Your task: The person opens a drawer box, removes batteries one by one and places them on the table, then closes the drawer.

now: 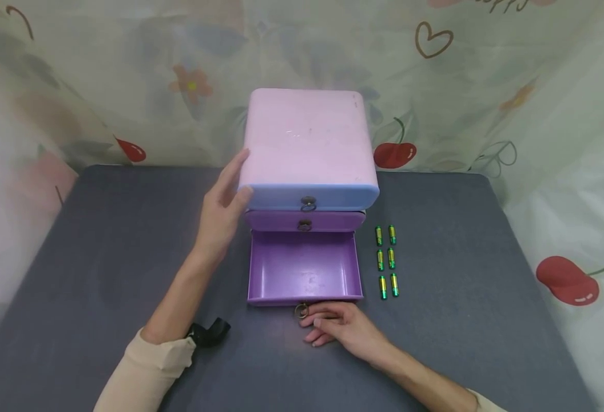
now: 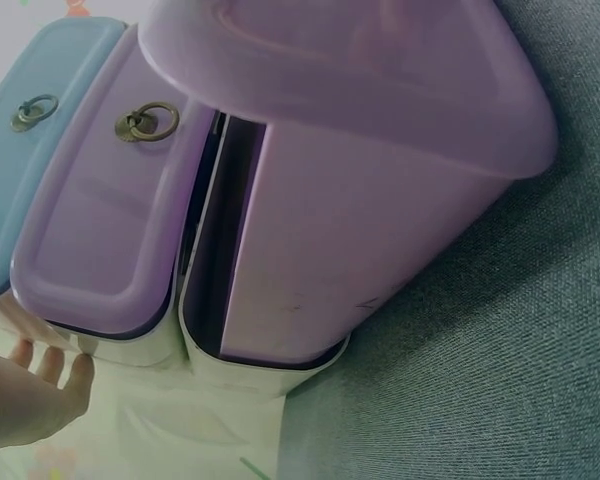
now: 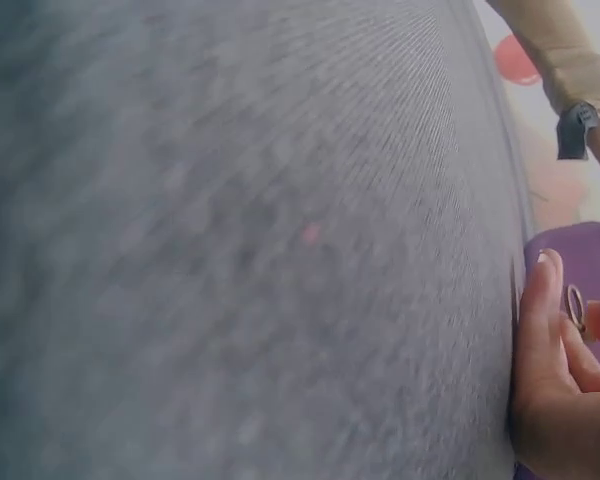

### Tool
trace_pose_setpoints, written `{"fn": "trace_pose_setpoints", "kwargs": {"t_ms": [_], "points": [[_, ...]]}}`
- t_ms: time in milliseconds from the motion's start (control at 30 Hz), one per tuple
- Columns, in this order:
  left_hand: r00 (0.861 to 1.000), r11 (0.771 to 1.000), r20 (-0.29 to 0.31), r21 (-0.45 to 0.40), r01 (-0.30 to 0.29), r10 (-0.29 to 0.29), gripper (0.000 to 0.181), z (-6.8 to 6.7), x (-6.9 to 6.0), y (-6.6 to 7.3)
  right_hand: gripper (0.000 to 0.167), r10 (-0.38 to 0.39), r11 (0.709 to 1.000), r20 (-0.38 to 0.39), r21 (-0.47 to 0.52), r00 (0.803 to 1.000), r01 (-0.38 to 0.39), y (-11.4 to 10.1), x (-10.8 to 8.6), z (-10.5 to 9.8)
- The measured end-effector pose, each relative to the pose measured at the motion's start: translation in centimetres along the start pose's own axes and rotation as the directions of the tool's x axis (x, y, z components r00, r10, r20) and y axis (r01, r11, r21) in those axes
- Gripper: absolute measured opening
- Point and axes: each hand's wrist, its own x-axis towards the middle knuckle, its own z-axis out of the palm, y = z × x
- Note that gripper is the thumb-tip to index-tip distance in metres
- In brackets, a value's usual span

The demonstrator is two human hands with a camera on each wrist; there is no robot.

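A small drawer cabinet [image 1: 309, 137] has a pink top, a blue top drawer [image 1: 276, 197] and a purple middle drawer [image 1: 271, 221], both closed. Below them, the purple bottom drawer [image 1: 302, 263] is pulled out, its inside bare. My left hand [image 1: 219, 214] rests on the cabinet's left side, thumb at the front corner; the left wrist view shows these fingers [image 2: 50, 365] fairly straight against the side wall. At the bottom drawer's front, my right hand [image 1: 343, 329] has its fingertips at the metal ring pull [image 1: 301, 311], seemingly pinching it. The right wrist view shows the ring [image 3: 576, 305] between fingertips.
Several green and gold batteries [image 1: 386, 260] stand or lie in two columns on the dark grey table [image 1: 461, 240], right of the drawer. A patterned curtain [image 1: 147, 74] hangs behind and at both sides. A black strap device [image 1: 211, 333] is on the left wrist.
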Motion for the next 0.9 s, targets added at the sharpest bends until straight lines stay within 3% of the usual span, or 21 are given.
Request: {"fn": "trace_pose_setpoints", "kwargs": {"t_ms": [500,900], "points": [[1.000,1.000,0.016,-0.005,0.010,-0.010,0.054,-0.1,0.0,-0.1,0.035,0.117,0.973,0.034,0.194,0.993,-0.121,0.0,1.1,1.3],[1.000,1.000,0.009,-0.015,0.014,-0.014,0.054,-0.2,0.0,0.1,0.033,0.122,0.975,-0.034,0.188,0.992,-0.114,0.1,1.6,1.7]]}}
